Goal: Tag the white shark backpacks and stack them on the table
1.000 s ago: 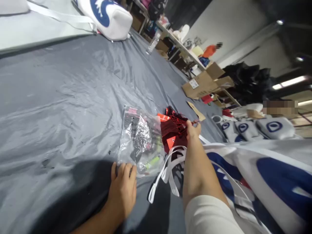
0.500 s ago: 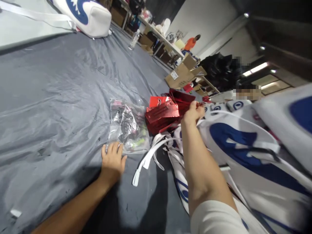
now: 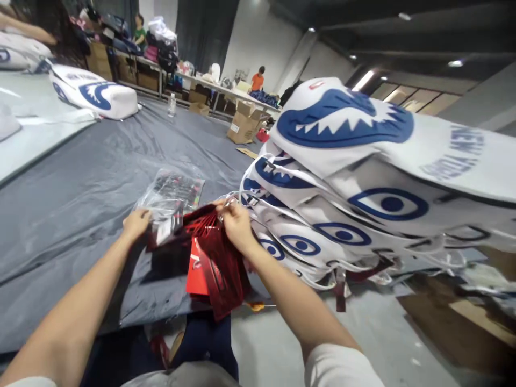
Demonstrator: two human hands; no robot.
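Note:
My right hand (image 3: 237, 224) is closed on the top of a bunch of shiny red bags (image 3: 215, 258), which hang down over the near edge of the grey sheet (image 3: 80, 183). My left hand (image 3: 137, 223) grips the left side of the same red bunch, next to a clear plastic packet (image 3: 171, 193) holding several small items. A stack of white bags printed with blue eyes and shark teeth (image 3: 355, 183) rises just right of my right hand.
A white and blue shark-print bag (image 3: 94, 99) lies at the far left. A plastic bottle (image 3: 172, 105) and cardboard boxes (image 3: 245, 122) stand at the sheet's far edge. People work at tables (image 3: 209, 86) in the background. Bare floor (image 3: 322, 333) lies below right.
The red bags have been pulled off the sheet toward me and now hang at its near edge. My left hand left the clear packet's corner and took hold of the red bunch. The view swung upright.

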